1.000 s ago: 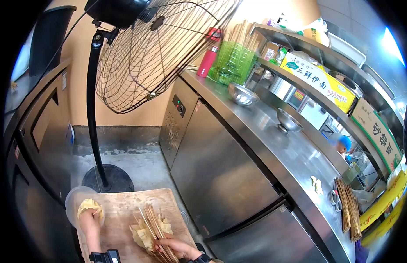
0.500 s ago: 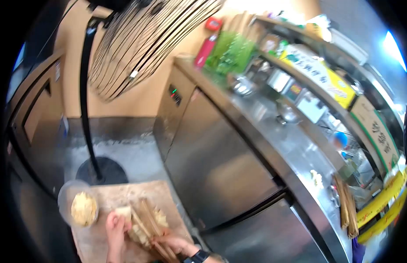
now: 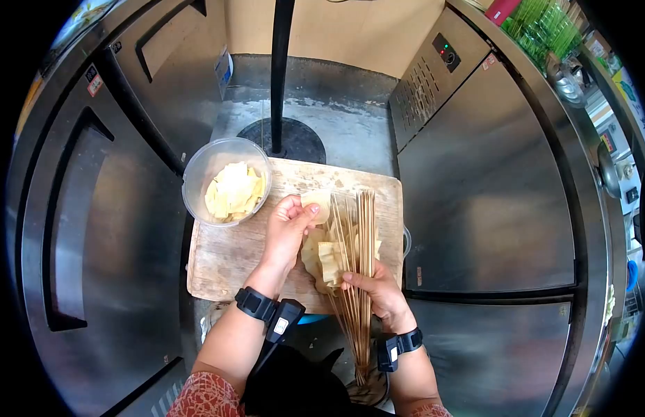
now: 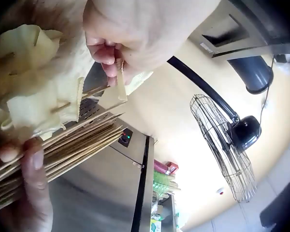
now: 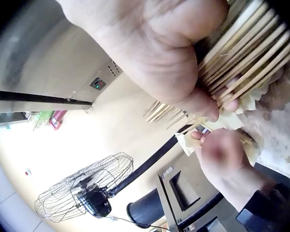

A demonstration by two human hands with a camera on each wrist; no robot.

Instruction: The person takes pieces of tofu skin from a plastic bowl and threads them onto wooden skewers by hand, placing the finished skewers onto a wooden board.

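In the head view my left hand pinches a pale yellow tofu sheet between thumb and fingers, close to the tips of the skewers. My right hand grips a thick bundle of bamboo skewers, thumb on top. Folded tofu sheets are pierced on one or more skewers at the left of the bundle. In the left wrist view a skewer tip reaches toward the pinched sheet. A clear plastic tub at the left holds more sheets.
Below the hands is a wooden board, the tub at its left corner. Steel cabinets stand on the left and right. Behind the board rises a fan's black pole on a round base.
My left hand has gone from the tub to the skewers, bringing a tofu sheet. My right hand keeps its grip on the bundle. The head view has tilted down toward the board.
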